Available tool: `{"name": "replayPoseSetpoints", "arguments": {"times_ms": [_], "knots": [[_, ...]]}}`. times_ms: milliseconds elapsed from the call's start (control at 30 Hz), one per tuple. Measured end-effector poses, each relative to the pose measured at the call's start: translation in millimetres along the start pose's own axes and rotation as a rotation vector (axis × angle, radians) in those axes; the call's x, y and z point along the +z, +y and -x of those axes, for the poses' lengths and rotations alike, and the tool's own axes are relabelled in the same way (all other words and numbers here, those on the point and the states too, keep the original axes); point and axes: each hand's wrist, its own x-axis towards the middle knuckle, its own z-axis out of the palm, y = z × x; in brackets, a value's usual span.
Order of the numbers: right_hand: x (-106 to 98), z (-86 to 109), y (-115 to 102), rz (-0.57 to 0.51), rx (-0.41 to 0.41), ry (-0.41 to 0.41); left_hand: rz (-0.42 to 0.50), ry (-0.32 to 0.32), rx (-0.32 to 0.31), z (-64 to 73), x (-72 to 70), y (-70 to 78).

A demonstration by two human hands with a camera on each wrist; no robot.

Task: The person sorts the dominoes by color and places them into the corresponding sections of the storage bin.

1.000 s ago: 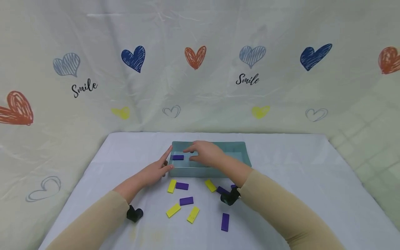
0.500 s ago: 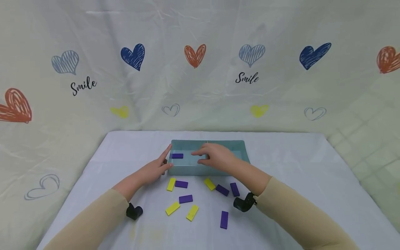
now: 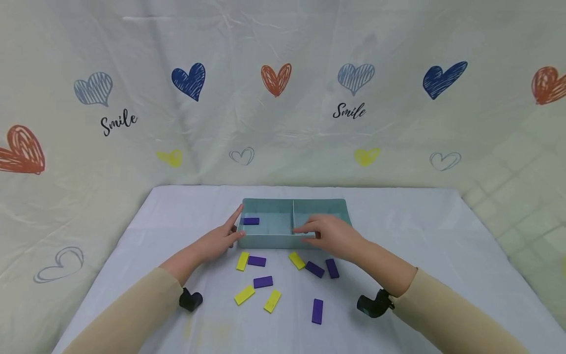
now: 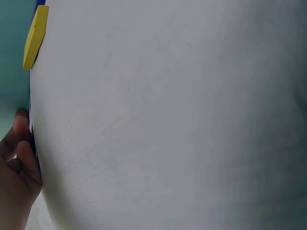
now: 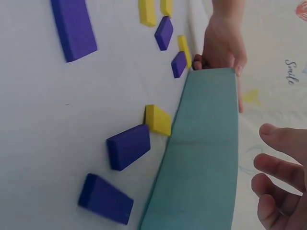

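A teal box (image 3: 269, 242) with a divider (image 3: 293, 216) stands on the white-covered table. In its left compartment lies a purple block (image 3: 251, 221). My left hand (image 3: 215, 242) rests at the box's left end, index finger stretched along the side and thumb at the front corner. My right hand (image 3: 331, 235) hovers over the front of the right compartment, its fingers loosely bent with nothing between them. The right wrist view shows those fingers (image 5: 273, 165) above the box's rim.
Several purple and yellow blocks lie scattered before the box, among them a yellow block (image 3: 297, 260) close to its front wall. The nearest purple block (image 3: 317, 311) lies toward the front right. A cloth (image 3: 283, 123) printed with hearts hangs behind the table.
My right hand has moved right and toward me, from the left compartment across the divider to the right one. My left hand and the purple block in the box have stayed in place.
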Motion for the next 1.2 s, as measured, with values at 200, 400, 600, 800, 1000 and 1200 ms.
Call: {"name": "replayPoseSetpoints", "arguments": {"times_ms": [200,400,600,800,1000,1200], "knots": [[-1.5,24.1,7.7,0.008,0.01,-0.03,0.01,-0.001,-0.002,2.2,-0.8,2.7],[2.1,44.6,12.0,0.001,0.083,-0.05,0.012,-0.001,0.004,2.7,-1.5,1.1],[10.0,51.5,16.8,-0.04,0.089,-0.139,0.016,0.002,0.012,1.7,-0.4,-0.3],[17.7,53.5,22.5,-0.143,0.032,-0.283,0.017,0.004,0.012,0.0,1.2,0.1],[28.4,55.1,27.6,-0.258,-0.01,-0.362,0.024,0.009,0.015,-0.6,1.9,-0.7],[38.3,56.8,26.3,-0.31,-0.03,-0.416,0.02,0.012,0.013,-2.4,2.0,-4.7]]}}
